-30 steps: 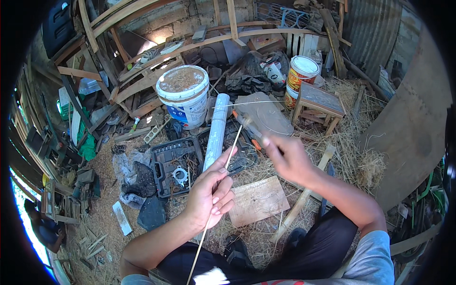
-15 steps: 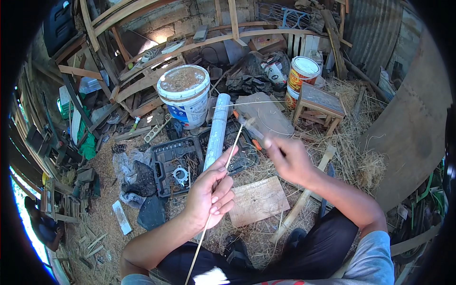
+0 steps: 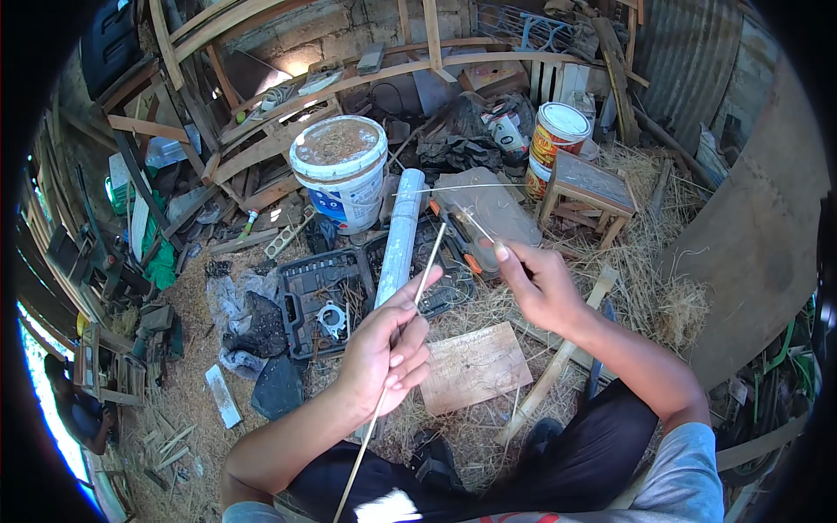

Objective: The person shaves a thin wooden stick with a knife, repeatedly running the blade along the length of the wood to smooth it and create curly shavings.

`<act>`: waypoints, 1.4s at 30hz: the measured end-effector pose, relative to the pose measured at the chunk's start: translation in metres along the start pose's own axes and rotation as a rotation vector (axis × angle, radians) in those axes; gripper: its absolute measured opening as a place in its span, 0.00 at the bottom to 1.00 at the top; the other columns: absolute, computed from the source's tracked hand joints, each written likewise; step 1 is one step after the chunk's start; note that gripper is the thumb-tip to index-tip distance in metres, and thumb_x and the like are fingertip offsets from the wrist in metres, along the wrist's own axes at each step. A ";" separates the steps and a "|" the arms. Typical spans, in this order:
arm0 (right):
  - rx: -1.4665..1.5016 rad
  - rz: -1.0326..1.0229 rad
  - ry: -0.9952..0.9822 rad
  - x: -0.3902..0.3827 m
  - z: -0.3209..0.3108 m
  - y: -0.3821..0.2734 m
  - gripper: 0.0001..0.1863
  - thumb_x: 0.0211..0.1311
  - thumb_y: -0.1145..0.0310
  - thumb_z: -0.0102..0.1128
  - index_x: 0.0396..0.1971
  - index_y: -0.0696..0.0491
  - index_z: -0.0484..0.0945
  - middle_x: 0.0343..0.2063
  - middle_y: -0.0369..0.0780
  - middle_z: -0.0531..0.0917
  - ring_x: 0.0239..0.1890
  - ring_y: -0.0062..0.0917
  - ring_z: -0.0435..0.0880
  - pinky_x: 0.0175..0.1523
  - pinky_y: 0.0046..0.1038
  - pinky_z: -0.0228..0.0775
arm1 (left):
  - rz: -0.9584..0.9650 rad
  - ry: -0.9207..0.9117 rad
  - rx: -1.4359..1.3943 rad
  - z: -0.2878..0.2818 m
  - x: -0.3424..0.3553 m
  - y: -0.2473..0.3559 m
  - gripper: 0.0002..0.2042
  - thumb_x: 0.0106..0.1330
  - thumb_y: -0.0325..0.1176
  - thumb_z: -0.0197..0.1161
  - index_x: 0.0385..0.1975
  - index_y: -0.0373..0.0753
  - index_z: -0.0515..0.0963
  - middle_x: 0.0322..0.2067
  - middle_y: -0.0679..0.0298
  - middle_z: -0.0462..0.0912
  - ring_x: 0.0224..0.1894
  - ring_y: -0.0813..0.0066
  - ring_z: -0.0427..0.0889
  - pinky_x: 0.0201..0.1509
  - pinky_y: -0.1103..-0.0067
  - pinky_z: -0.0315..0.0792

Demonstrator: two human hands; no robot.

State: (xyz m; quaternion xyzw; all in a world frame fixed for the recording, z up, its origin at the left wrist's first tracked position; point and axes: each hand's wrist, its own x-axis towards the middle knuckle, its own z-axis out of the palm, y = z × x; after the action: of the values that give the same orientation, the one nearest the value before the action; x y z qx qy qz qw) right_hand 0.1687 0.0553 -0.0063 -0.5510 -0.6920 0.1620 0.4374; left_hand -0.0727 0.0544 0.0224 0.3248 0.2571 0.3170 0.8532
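Thin stick [image 3: 408,321]: lower end ran behind left hand [image 3: 384,353], cut off at bottom edge. Object pinched in right hand [image 3: 539,283] too small to identify.

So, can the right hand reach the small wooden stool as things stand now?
Probably yes. The right hand, pinching a thin strip, is close to the small wooden stool, with only straw between them; nothing blocks the way.

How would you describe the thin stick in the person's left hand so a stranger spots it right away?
Start at the white plastic bucket at top centre, then drop to the grey tube lying below it. Just beside the tube, the left hand pinches a thin pale bamboo strip that slants from the lap up past the fingers. It is far slimmer than the tube and raised off the ground.
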 end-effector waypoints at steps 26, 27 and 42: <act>0.646 0.320 -0.277 -0.001 0.014 0.007 0.20 0.78 0.57 0.40 0.32 0.57 0.74 0.14 0.32 0.74 0.13 0.11 0.66 0.19 0.18 0.56 | -0.043 0.043 0.009 0.000 0.011 -0.005 0.26 0.72 0.30 0.38 0.71 0.46 0.55 0.15 0.73 0.61 0.07 0.87 0.53 0.08 0.89 0.50; 0.648 0.289 -0.339 -0.001 0.015 0.002 0.20 0.78 0.58 0.41 0.32 0.57 0.74 0.14 0.32 0.74 0.13 0.11 0.66 0.19 0.18 0.56 | -0.056 0.028 0.026 0.002 0.011 -0.007 0.26 0.72 0.30 0.38 0.71 0.46 0.56 0.15 0.73 0.61 0.07 0.87 0.53 0.08 0.89 0.50; -0.015 -0.347 0.016 -0.005 0.019 -0.004 0.12 0.67 0.70 0.56 0.46 0.59 0.81 0.24 0.47 0.81 0.25 0.35 0.82 0.31 0.34 0.73 | 0.084 0.064 0.050 -0.008 0.012 0.001 0.25 0.71 0.29 0.38 0.70 0.42 0.57 0.15 0.73 0.60 0.09 0.87 0.53 0.11 0.88 0.51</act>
State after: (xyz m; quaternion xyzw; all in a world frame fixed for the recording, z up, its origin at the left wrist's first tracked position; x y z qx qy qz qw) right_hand 0.1514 0.0541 -0.0167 -0.4278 -0.7745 0.0745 0.4600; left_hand -0.0707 0.0665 0.0156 0.3462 0.2783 0.3565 0.8219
